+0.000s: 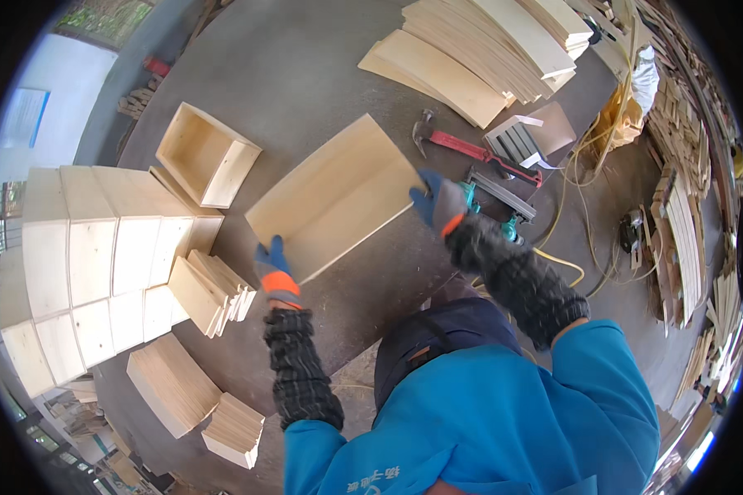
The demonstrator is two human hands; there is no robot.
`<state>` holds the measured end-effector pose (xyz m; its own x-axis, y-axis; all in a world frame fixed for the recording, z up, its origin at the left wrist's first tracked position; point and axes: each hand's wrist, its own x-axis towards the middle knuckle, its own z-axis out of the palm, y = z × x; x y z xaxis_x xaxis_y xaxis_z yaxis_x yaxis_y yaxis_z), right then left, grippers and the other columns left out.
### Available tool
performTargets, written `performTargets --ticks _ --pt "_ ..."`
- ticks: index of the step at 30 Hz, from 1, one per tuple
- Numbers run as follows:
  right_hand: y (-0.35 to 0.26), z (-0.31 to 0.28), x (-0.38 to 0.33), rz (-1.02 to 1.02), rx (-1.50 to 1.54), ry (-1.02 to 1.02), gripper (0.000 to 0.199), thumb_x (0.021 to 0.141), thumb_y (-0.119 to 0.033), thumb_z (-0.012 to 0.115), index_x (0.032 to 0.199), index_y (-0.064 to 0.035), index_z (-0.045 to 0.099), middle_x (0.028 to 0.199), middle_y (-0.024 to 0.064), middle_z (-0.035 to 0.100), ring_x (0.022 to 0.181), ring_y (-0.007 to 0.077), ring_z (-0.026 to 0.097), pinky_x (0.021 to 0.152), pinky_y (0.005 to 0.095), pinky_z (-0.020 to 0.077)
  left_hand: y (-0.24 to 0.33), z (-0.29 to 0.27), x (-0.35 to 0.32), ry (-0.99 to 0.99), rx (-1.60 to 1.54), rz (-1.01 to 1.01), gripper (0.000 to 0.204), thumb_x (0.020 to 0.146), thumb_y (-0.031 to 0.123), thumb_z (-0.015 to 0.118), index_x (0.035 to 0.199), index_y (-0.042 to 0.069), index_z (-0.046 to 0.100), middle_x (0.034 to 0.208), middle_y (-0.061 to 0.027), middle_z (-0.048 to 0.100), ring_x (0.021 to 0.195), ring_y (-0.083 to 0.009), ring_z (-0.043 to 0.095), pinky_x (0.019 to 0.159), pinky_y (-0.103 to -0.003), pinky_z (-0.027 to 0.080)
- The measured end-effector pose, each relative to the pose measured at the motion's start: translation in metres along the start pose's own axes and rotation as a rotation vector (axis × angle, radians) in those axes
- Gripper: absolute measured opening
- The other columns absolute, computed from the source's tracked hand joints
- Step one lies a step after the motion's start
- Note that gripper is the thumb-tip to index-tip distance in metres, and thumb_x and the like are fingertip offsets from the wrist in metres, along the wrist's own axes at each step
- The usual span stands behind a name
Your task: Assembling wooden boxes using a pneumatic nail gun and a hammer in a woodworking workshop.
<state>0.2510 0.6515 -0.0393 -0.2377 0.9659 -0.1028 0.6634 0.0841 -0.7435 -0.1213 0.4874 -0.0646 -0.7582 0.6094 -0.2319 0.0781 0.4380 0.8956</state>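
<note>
Both hands wear blue gloves with orange cuffs and grip one pale wooden box (330, 198) that lies tilted on the dark round surface (305, 74), its open side turned up toward the camera. Left hand (274, 266) closes on the box's near left corner, fingers wrapped over the edge. Right hand (437, 202) clamps the box's right end, fingers curled over its rim.

Far left stands a tall stack of finished boxes (91, 264). Near it, a smaller open box (206, 155) sits on the surface beyond the left hand, and a bundle of short boards (210, 293) leans just beside that hand. Lower left, two piles of thin boards (173, 384) rest at the surface's edge.

Right of the held box, a green nail gun (495, 202) lies just behind the right hand, with a red-handled hammer (462, 144) beyond it. Farther back, long planks (487, 49) are stacked, and yellow hose (586, 165) loops over the floor at the right.
</note>
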Motion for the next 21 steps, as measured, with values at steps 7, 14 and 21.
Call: performTargets --ticks 7,14,21 --pt "-0.045 0.031 -0.162 0.038 0.485 -0.186 0.052 0.095 -0.009 0.073 0.145 -0.0055 0.064 0.113 0.0236 0.077 0.098 0.0378 0.076 0.086 0.0443 0.0595 0.05 0.004 0.126 -0.166 0.501 0.613 0.082 0.095 0.026 0.085 0.16 -0.006 0.047 0.143 -0.0214 0.069 0.123 -0.029 0.067 0.108 -0.04 0.054" --pt "0.004 -0.012 -0.122 0.08 0.32 -0.061 0.052 0.092 -0.009 0.078 0.143 -0.0039 0.066 0.115 0.0194 0.078 0.101 0.0337 0.079 0.086 0.0417 0.0616 0.188 0.083 0.004 -0.1 0.514 0.869 0.084 0.089 0.027 0.091 0.158 0.0 0.051 0.161 -0.0256 0.052 0.145 -0.0414 0.054 0.123 -0.05 0.043" --pt "0.033 -0.047 -0.033 -0.478 -0.009 -0.031 0.044 0.098 -0.011 0.075 0.14 -0.005 0.069 0.133 0.0251 0.072 0.114 0.0383 0.075 0.094 0.0433 0.0618 0.074 0.05 -0.191 -0.172 0.61 0.591 0.09 0.085 0.036 0.093 0.159 0.006 0.052 0.164 -0.0372 0.041 0.152 -0.0543 0.042 0.118 -0.056 0.046"
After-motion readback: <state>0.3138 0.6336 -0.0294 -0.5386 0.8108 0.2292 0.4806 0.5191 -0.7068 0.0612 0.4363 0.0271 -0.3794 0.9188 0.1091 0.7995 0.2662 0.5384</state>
